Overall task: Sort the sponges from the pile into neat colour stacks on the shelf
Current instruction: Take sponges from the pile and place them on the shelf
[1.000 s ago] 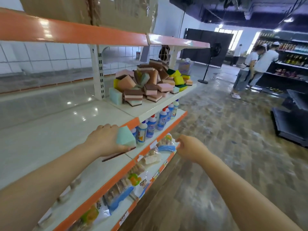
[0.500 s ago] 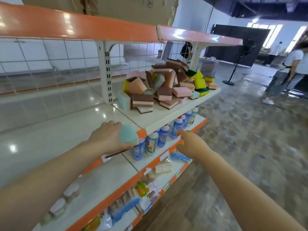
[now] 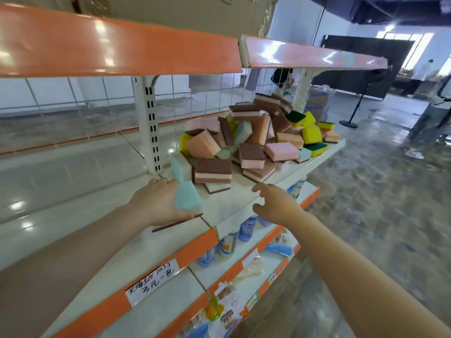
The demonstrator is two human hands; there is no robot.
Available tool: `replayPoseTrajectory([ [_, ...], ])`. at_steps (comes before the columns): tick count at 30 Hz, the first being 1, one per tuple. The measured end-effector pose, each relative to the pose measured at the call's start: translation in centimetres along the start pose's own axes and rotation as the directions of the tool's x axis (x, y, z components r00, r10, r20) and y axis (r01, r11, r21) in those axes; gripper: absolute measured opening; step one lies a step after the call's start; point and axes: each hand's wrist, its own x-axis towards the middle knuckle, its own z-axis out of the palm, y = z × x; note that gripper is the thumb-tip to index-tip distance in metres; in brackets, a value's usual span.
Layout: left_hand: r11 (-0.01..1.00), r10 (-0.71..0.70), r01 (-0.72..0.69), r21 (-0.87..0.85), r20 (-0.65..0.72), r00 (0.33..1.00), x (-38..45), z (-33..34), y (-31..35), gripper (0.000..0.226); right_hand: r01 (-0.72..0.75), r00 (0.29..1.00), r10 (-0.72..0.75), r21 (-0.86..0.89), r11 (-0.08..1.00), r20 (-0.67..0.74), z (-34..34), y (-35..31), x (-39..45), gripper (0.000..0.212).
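- Orange-edged lower shelves (image 3: 234, 269) nearest, holding packaged goods (image 3: 227, 311) and white bottles (image 3: 246, 228); handwritten price label (image 3: 152, 281) on the near orange strip.
- Left hand (image 3: 158, 203) low over the white shelf (image 3: 73, 215), fingers curled round a teal sponge (image 3: 188, 200) with a dark scrubber base sticking out under the palm.
- Right hand (image 3: 275, 203) just right of it, above the shelf's front edge, fingers spread and loosely bent, holding nothing.
- Sponge pile (image 3: 253, 140) further back on the same shelf, right of the slotted white upright (image 3: 148, 128): brown-and-pink, orange, pink, teal, and yellow-green ones at the far right, all jumbled, none stacked neatly.
- One teal sponge stands on edge at the pile's near-left corner, near the left hand.
- Upper orange shelf (image 3: 117, 45) overhead, cardboard box (image 3: 195, 13) on top.
- Far right: floor fan stand (image 3: 351, 115), a person's legs (image 3: 427, 128), blurred.
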Motion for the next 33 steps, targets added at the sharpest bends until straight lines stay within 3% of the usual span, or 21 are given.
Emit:
replayPoseTrajectory([
  [12,0.986,-0.147,0.145,-0.076,-0.012,0.989,3.8,1.1,-1.6,0.090,0.179,0.981,-0.183,-0.070,0.981,-0.066,-0.2,-1.2,8.8,0.051],
  [26,0.931,-0.342,0.338,-0.141,-0.005,0.940,4.8,2.8,-0.6,0.088,0.282,0.947,-0.275,-0.020,0.959,0.164,1.0,-0.5,16.0,0.088],
  [33,0.908,-0.397,0.389,-0.156,-0.027,0.917,4.9,3.5,0.6,0.082,0.319,0.932,-0.327,0.076,0.945,0.157,1.7,0.2,16.7,0.099],
])
